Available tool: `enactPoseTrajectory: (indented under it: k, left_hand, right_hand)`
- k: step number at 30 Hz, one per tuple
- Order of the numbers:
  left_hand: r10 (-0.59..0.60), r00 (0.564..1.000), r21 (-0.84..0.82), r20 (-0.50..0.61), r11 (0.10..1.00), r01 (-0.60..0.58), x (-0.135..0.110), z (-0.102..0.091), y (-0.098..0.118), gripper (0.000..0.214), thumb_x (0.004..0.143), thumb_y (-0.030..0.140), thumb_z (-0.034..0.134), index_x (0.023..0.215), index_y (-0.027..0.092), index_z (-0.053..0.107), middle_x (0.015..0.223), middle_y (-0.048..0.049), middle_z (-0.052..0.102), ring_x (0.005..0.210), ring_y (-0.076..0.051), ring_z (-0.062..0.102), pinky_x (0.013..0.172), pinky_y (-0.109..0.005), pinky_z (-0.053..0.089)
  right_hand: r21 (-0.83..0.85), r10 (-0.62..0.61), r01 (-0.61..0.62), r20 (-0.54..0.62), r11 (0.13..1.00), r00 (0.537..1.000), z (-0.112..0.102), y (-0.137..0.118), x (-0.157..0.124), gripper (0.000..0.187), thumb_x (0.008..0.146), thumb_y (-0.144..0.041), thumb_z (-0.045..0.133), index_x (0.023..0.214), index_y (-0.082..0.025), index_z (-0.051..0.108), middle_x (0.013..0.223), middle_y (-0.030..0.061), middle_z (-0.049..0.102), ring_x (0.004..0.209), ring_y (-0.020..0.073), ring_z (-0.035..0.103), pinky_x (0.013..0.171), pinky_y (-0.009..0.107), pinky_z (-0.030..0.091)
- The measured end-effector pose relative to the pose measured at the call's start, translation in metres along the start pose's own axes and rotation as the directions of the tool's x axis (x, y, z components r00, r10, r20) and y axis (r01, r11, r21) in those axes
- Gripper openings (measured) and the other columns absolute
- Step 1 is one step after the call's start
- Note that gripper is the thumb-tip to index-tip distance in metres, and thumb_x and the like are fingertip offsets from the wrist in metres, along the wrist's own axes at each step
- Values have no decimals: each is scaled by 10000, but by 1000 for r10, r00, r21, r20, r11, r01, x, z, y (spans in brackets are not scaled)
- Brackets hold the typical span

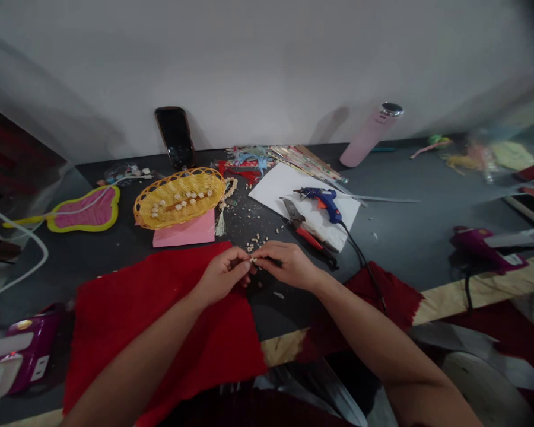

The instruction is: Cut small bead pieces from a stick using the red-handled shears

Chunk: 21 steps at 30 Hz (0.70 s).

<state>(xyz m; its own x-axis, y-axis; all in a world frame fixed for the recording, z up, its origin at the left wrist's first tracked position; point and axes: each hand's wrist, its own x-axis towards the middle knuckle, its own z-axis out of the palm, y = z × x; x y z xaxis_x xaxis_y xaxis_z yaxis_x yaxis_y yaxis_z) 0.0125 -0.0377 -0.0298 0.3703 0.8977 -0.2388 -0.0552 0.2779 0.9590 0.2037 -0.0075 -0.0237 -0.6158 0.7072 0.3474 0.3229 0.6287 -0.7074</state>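
My left hand (226, 274) and my right hand (289, 264) meet over the dark tabletop, at the right edge of a red cloth (169, 320). Both are closed, their fingertips pinching a small cream bead-like piece (253, 260) between them. Fingers cover much of it, so its exact shape is unclear. Just beyond the fingertips lies a loose group of similar small cream pieces (254, 242). A yellow woven basket (142, 201) at the back left holds several cream bead clusters (187, 200). It rests partly on a pink block (184, 232).
A blue glue gun (324, 198) and red-handled pliers (305, 228) lie on a white sheet (276, 184) to the right. A phone (175, 136) and a pink bottle (369, 136) stand by the wall. A pink and yellow fan (84, 210) is left; purple devices (485, 246) sit at both sides.
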Motion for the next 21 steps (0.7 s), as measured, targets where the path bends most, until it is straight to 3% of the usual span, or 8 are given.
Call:
enactPoseTrajectory:
  k: [8,12,18,21]
  left_hand:
    - [-48,996,-318,-71,948,23,5,-6,6,144,793,269,593,800,152,511,711,-3,624,488,-46,520,475,-164,422]
    - [-40,998,-390,-53,921,17,8,-11,6,121,797,240,593,817,147,518,708,-8,621,489,-44,520,474,-161,413]
    - [-31,999,-430,-27,903,16,10,-15,5,129,781,241,614,806,143,534,711,-13,621,506,-45,521,481,-159,425]
    - [-28,999,-432,-22,902,15,10,-16,5,136,777,248,621,816,146,540,712,-13,621,512,-46,520,482,-160,428]
  right_hand:
    - [-349,-21,20,3,937,1000,-2,11,2,212,887,-175,432,1006,-175,608,890,75,637,840,189,556,789,357,464]
    - [-373,-31,37,23,927,999,-1,16,1,241,885,-142,416,1040,-172,597,911,77,631,853,189,544,808,358,456]
    - [-338,-7,-14,-60,941,998,-2,18,2,242,890,-156,410,1058,-194,581,947,70,612,884,189,534,831,364,446]
    - [-403,36,-69,-90,913,995,-10,18,1,248,893,-174,406,1077,-208,569,998,73,589,951,205,513,875,391,416]
